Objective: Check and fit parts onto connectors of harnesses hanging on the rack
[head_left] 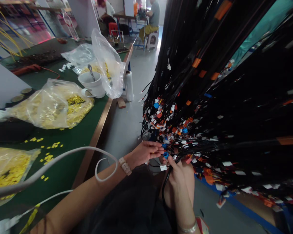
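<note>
My left hand (146,152) reaches in from the left, its fingers pinched together just beside the blue connectors; a tiny yellow bit shows between the fingertips. My right hand (177,172) is closed on a blue connector (166,155), holding it between thumb and fingers, with black cable running down past the palm. Another blue connector (164,146) lies just above, near my left fingertips. Around both hands hang thick bundles of black wire harnesses (180,65) ending in white, orange, red and blue connectors. A white label (163,167) hangs below my fingers.
On the green table (85,136) at left lie bags of yellow parts (78,112), loose yellow pieces (48,158) and a white mug (92,85) holding a spoon. A pale hose (88,148) crosses above my left forearm. A person (154,16) sits in the background.
</note>
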{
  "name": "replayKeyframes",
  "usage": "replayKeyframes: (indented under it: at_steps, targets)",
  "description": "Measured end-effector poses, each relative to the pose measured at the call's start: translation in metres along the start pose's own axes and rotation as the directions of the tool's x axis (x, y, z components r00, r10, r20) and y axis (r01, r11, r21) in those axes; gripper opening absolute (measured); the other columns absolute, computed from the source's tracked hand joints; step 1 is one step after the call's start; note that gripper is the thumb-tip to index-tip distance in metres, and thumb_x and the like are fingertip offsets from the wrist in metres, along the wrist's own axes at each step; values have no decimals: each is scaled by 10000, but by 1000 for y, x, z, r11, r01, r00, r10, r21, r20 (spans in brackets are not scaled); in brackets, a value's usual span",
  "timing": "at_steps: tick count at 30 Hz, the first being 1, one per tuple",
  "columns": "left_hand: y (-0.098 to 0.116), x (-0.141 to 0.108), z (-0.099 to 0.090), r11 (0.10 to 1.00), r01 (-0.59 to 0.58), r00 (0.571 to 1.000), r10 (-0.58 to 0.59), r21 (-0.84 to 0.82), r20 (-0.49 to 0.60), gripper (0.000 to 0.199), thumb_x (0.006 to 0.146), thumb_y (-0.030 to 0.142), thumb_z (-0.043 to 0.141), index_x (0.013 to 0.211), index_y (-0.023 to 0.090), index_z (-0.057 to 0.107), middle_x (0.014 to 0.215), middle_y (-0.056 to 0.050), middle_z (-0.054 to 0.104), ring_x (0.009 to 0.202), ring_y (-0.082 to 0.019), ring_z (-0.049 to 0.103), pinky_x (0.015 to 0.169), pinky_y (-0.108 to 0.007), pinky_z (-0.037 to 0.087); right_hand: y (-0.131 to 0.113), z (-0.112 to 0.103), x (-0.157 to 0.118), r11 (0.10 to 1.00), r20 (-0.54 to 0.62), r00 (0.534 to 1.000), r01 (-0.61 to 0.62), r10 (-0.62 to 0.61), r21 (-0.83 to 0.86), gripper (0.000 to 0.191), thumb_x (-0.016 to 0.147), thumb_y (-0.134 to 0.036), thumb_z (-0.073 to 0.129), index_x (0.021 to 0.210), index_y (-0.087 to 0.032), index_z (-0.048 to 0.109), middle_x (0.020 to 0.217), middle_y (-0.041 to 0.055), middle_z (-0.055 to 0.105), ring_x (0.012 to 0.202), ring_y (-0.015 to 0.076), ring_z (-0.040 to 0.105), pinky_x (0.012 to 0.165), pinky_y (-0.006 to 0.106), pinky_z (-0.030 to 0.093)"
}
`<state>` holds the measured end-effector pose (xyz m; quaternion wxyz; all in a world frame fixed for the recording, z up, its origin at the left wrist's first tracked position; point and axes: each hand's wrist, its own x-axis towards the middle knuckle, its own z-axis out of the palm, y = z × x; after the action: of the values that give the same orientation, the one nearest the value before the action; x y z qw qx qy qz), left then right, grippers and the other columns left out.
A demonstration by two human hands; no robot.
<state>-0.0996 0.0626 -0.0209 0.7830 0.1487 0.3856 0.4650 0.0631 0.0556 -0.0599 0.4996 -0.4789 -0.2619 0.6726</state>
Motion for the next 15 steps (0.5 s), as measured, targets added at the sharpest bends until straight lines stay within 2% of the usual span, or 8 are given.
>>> replayKeyframes:
  at_steps: [4, 10, 15]
  targets:
    - [2, -3, 6, 1000, 2, 1000, -2, -23, -11, 161, 779, 157, 647, 921, 82, 650, 938, -127, 689, 914, -207, 659, 950, -386, 452, -1, 1, 0, 1000, -10, 1000, 20, -20, 15, 531, 577, -300, 777, 1068, -222, 591, 802, 2, 676, 704, 191, 640, 642, 317, 537]
    - [3, -2, 6, 1000, 7, 996, -6, -8, 94, 295, 694, -6, 620, 976, 76, 653, 1009, -123, 680, 1010, -212, 628, 1008, -380, 411, -2, 2, 1, 999, -11, 1000, 27, -26, 25, 507, 571, -293, 784, 1037, -224, 598, 777, -9, 674, 716, 184, 635, 657, 307, 534]
    - [3, -2, 4, 999, 11, 997, -13, 30, 76, 248, 732, 50, 641, 977, 82, 658, 983, -119, 687, 991, -208, 637, 988, -381, 429, -3, 3, 0, 1000, -16, 1000, 13, -12, 14, 503, 567, -317, 782, 1027, -221, 602, 776, -5, 667, 673, 189, 629, 605, 309, 533]
